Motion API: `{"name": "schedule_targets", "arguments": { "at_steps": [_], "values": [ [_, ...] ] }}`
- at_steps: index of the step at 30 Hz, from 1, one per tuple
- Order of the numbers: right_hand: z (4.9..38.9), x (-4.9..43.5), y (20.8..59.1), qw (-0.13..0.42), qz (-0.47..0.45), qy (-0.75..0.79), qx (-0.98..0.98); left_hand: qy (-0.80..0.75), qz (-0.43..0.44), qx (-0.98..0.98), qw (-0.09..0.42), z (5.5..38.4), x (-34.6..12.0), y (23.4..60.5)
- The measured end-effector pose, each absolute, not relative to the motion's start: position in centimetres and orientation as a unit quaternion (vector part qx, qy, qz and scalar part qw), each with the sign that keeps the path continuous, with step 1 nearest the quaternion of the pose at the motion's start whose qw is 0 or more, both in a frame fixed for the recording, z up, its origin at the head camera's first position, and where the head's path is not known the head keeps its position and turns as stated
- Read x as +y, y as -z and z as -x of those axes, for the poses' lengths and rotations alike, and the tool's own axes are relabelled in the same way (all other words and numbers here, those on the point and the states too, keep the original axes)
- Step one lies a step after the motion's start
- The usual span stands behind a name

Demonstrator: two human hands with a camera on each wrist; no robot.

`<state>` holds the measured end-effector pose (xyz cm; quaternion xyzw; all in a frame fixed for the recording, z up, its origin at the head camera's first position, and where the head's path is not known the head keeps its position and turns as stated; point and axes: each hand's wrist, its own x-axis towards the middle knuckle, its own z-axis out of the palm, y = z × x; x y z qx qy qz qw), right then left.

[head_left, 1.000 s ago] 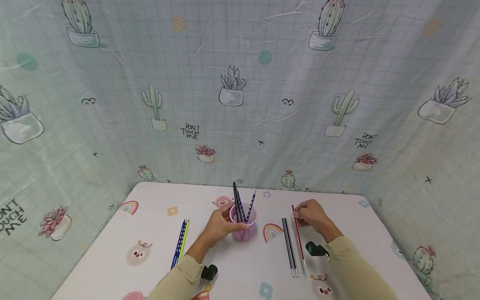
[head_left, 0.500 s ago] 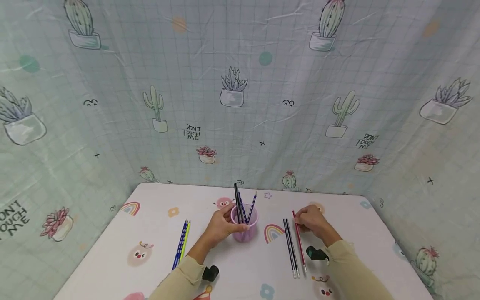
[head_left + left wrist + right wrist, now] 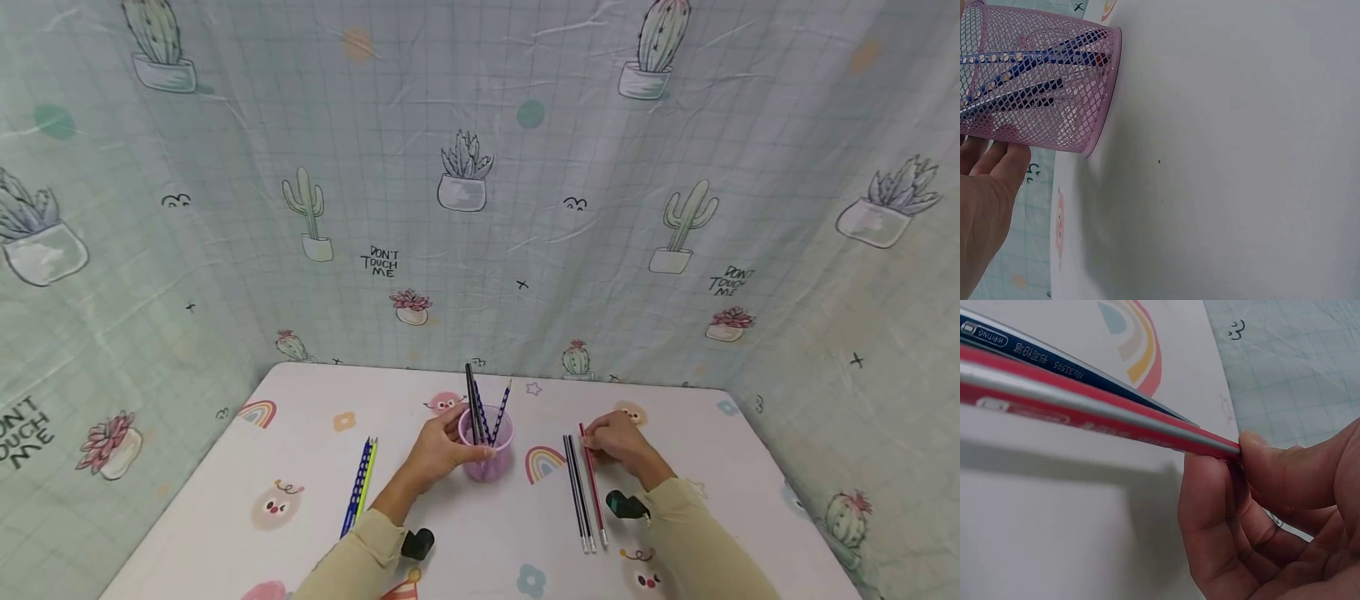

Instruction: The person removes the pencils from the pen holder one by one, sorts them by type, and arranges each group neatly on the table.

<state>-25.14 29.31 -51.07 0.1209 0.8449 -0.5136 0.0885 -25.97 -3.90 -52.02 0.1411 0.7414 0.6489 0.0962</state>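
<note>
In the head view my left hand [image 3: 441, 450] grips the side of a pink mesh pencil cup [image 3: 491, 472], thumb across its front. Black pencils [image 3: 470, 392] and blue dotted pencils [image 3: 501, 412] lean inside it; their lower ends show through the mesh in the left wrist view. My right hand [image 3: 618, 442] pinches a red pencil [image 3: 594, 492] near its far end between thumb and fingers, low over the table. Silver stripes run along this red pencil [image 3: 1116, 425] in the right wrist view. Just left of it, two dark pencils [image 3: 577, 500] lie side by side, almost parallel.
At the left, blue dotted pencils and a yellow-green pencil [image 3: 367, 475] lie on the white patterned table [image 3: 465, 542], partly behind the left sleeve. A dark wrist device [image 3: 417, 544] sits by the left wrist and another [image 3: 627, 504] by the right. Cactus-print cloth [image 3: 480, 250] hangs behind.
The right hand has drawn the red pencil slightly toward me and left, nearer the two dark pencils. The left hand and pencil cup have stayed in place.
</note>
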Motion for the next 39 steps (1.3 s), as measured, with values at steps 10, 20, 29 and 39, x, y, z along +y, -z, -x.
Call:
{"name": "schedule_targets", "arguments": {
  "at_steps": [10,20,29,39],
  "values": [
    [25.5,29.5,52.0,0.094,-0.128,0.507,0.847,-0.645,-0.144,0.744,0.094,26.0,-4.0,52.1],
    [25.7,29.7,52.2,0.109,-0.156,0.513,0.837,-0.654,-0.149,0.736,0.095,26.1,-4.0,52.2],
    [25.8,29.5,52.3,0.106,-0.153,0.511,0.839,-0.651,-0.145,0.739,0.093,26.0,-3.9,52.0],
    [25.6,29.1,52.2,0.099,-0.148,0.504,0.845,-0.644,-0.138,0.746,0.093,25.9,-4.0,51.9]
  ]
}}
